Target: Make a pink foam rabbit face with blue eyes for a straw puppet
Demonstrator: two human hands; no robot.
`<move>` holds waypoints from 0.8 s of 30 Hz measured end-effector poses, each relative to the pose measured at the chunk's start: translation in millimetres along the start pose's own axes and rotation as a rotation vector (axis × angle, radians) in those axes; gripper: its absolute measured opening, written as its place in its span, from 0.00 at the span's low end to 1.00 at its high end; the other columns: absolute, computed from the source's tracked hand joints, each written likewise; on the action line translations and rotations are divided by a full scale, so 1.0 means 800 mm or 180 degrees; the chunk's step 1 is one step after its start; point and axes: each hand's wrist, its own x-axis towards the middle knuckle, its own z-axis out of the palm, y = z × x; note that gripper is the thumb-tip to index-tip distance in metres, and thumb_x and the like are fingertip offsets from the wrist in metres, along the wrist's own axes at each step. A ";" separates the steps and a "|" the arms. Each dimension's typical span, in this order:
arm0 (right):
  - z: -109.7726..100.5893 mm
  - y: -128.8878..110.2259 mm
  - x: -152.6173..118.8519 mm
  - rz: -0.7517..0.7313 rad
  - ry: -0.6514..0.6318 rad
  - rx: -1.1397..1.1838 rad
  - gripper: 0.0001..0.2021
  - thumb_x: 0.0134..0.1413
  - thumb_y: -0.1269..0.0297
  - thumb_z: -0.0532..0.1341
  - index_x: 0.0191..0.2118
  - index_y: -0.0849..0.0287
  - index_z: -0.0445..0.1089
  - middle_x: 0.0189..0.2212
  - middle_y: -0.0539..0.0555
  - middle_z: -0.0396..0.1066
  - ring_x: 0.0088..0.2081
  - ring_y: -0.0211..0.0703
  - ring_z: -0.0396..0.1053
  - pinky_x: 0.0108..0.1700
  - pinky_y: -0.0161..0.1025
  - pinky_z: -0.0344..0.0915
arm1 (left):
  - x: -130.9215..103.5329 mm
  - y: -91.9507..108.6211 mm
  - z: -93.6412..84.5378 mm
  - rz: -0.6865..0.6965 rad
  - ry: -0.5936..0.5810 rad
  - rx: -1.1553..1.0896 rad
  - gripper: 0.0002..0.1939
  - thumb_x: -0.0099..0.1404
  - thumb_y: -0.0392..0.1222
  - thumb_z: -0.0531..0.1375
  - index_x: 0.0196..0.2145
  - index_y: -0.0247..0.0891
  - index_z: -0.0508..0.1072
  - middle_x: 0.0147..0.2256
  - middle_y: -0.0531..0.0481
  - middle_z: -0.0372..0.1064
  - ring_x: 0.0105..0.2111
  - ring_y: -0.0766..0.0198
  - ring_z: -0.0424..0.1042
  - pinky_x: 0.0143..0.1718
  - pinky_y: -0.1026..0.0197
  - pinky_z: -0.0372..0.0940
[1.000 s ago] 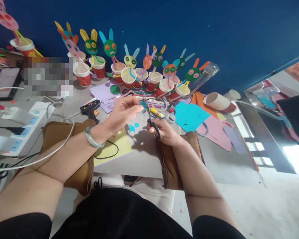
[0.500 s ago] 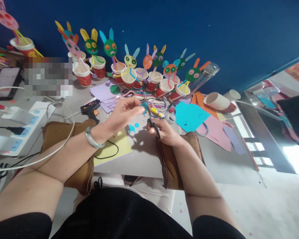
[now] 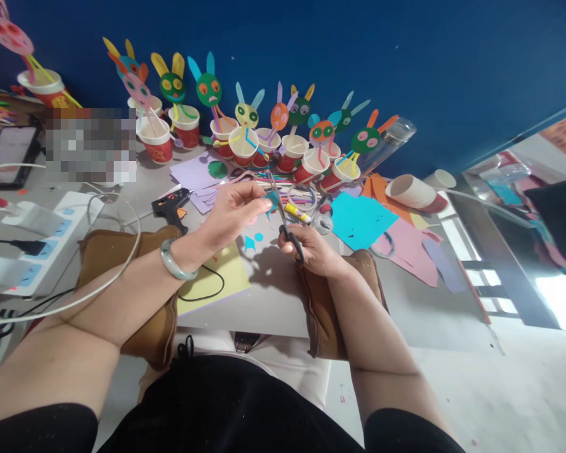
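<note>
My left hand [image 3: 239,211] is closed in a pinch on a small piece of blue paper [image 3: 272,200]. My right hand [image 3: 311,247] is wrapped round the black handles of a pair of scissors [image 3: 284,217], whose blades point up and away from me, beside the blue paper. Below the hands, small light-blue paper cut-outs [image 3: 250,243] lie on the table. A yellow glue stick [image 3: 296,212] lies just beyond the scissors. Both forearms rest on brown padded cushions [image 3: 327,308].
Red-and-white paper cups [image 3: 244,146] with paper rabbit figures line the back. A black glue gun [image 3: 170,207] lies left, near a white power strip [image 3: 51,242] with cables. At right are a blue paper sheet [image 3: 363,220], pink paper [image 3: 412,251] and stacked cups [image 3: 411,192].
The blue paper and my left fingertips have shifted very slightly left. The scissor blades look a little more apart than before. Everything else stays where it was.
</note>
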 end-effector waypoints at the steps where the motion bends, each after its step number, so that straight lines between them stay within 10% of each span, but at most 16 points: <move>1: 0.000 0.000 0.000 -0.0004 -0.0001 -0.0006 0.38 0.52 0.20 0.56 0.25 0.57 0.63 0.23 0.48 0.59 0.28 0.38 0.55 0.33 0.40 0.53 | 0.000 0.000 0.000 0.0012 0.0024 0.0002 0.10 0.57 0.42 0.67 0.23 0.40 0.69 0.21 0.56 0.60 0.22 0.71 0.59 0.23 0.65 0.57; 24: -0.001 0.000 0.000 0.0052 -0.0005 0.0006 0.39 0.51 0.19 0.57 0.24 0.57 0.62 0.23 0.47 0.58 0.28 0.38 0.54 0.33 0.39 0.52 | 0.000 0.003 -0.002 0.0005 -0.0077 0.0128 0.12 0.57 0.43 0.66 0.22 0.40 0.67 0.20 0.55 0.62 0.22 0.70 0.60 0.24 0.64 0.58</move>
